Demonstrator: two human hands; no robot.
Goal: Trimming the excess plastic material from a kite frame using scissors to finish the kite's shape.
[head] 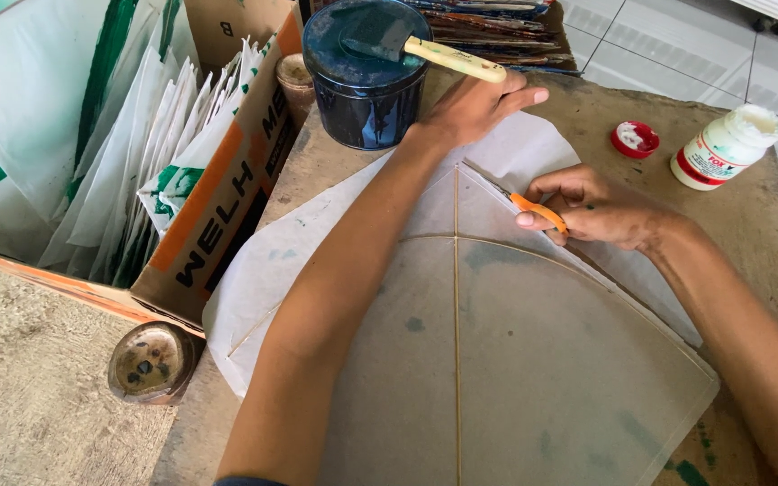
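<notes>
Pinning thin, flimsy translucent paper kite (515, 360) flat under open left hand (474, 106); right hand (592, 209) clenching orange-handled scissors (533, 209); tearing easily, best held near bamboo spine (456, 342).

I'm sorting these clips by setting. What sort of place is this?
Probably a small kite-making workshop: a paper kite with thin stick spars on a worn table, a glue bottle, and a box of finished kites.

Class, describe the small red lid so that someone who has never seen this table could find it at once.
Start at the worn table and go to its far right corner, where a white glue bottle stands. Just left of it lies the red lid, the only red, round, flat thing there.
</notes>
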